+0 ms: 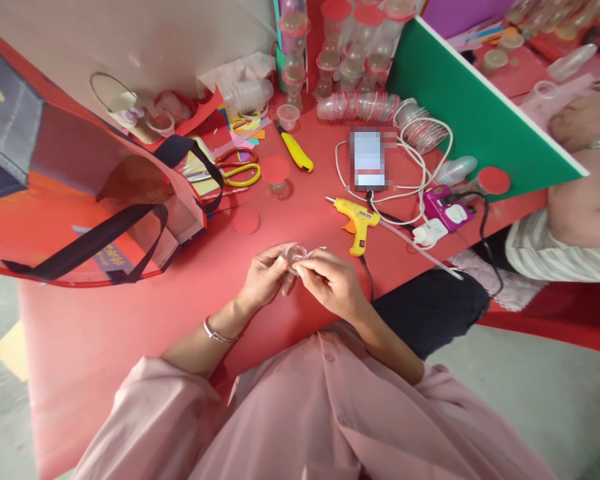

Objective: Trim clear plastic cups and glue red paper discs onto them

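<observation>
Near the front of the red table, my left hand (266, 272) is closed around a small clear plastic cup (296, 253). My right hand (330, 277) pinches at the cup's right side, and a thin pale strip shows by its fingertips; what that strip is I cannot tell. Beyond the hands a red paper disc (245, 219) lies flat. Farther back stands a clear cup piece topped with a red disc (276, 169). A yellow glue gun (356, 222) lies to the right of my hands.
A large bag (95, 193) with dark handles stands at left. Scissors (240, 167), a yellow cutter (296, 150), a phone (368, 159), cables and stacked cups (360, 107) lie farther back. A green board (473, 113) borders the right side; beyond it rests another person's arm (587, 173).
</observation>
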Available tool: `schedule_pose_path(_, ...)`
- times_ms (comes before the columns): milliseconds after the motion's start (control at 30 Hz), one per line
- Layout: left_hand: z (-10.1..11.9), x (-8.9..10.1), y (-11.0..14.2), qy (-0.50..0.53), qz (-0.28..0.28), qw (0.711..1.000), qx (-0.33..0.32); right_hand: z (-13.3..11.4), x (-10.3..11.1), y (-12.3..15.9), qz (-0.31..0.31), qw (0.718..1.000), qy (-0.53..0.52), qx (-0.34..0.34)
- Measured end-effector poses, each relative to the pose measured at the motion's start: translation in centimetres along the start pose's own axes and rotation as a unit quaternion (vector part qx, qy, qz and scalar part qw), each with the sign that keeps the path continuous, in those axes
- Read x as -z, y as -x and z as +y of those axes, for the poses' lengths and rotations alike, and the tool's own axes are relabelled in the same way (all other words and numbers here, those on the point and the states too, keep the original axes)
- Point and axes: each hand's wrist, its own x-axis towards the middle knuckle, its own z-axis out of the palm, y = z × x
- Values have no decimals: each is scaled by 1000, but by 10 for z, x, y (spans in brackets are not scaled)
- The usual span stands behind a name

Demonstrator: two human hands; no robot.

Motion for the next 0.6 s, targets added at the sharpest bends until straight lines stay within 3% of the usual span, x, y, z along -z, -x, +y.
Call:
schedule_pose_path(300,1,-1,0,12,14,1000,-7,-1,-7,2,53,993,89,56)
schedule_pose_path(600,-3,0,0,30,19,999,-8,2,-15,8,39,982,169,70)
